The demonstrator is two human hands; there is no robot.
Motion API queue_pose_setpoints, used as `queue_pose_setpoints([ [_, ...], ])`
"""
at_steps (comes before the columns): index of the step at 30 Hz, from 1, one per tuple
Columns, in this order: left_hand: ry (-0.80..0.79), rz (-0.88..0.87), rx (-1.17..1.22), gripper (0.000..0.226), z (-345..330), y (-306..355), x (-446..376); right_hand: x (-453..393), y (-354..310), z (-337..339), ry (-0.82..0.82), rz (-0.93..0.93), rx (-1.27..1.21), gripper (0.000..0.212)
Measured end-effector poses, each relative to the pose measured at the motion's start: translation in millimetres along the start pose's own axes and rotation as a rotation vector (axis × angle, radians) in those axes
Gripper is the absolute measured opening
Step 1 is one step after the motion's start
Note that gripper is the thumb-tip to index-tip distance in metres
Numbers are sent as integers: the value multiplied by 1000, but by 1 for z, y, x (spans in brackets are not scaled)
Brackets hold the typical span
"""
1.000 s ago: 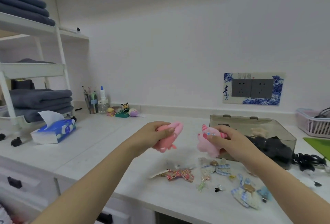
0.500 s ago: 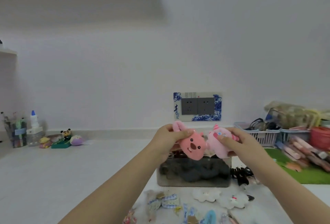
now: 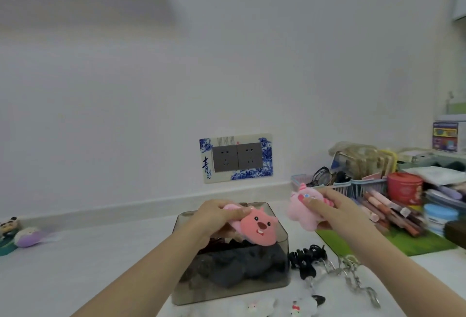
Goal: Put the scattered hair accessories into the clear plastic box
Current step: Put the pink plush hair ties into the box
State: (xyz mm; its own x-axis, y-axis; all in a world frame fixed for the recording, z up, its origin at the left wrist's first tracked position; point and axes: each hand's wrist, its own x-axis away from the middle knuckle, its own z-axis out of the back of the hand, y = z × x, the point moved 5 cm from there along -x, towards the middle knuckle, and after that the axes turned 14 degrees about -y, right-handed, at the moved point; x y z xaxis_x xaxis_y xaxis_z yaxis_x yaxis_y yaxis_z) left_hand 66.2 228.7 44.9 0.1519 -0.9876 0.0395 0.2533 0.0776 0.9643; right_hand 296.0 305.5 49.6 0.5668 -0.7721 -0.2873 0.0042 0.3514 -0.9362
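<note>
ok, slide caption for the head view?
Left hand holds pink plush over box; right hand holds another.

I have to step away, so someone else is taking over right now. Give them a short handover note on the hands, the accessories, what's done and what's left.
Left hand grips the pink beaver plush clip right over the open clear box.
Right hand grips the pale pink plush, off the box's right side.
Done: dark hair pieces already in the box.
Left: drop both plushes in, then the black hair ties and white clips on the counter.
</note>
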Motion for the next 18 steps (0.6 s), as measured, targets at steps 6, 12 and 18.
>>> queue_pose_setpoints([
  [6,-134,47,-125,12,7,-11,-8,-10,7,-5,-40,-19,34,20],
  [12,-241,43,-156,11,7,-16,-11,-13,9,-12,-65,-14,31,14],
  [18,-410,120,-226,9,-1,-22,-11,-14,8,-9,-56,2,34,4],
])
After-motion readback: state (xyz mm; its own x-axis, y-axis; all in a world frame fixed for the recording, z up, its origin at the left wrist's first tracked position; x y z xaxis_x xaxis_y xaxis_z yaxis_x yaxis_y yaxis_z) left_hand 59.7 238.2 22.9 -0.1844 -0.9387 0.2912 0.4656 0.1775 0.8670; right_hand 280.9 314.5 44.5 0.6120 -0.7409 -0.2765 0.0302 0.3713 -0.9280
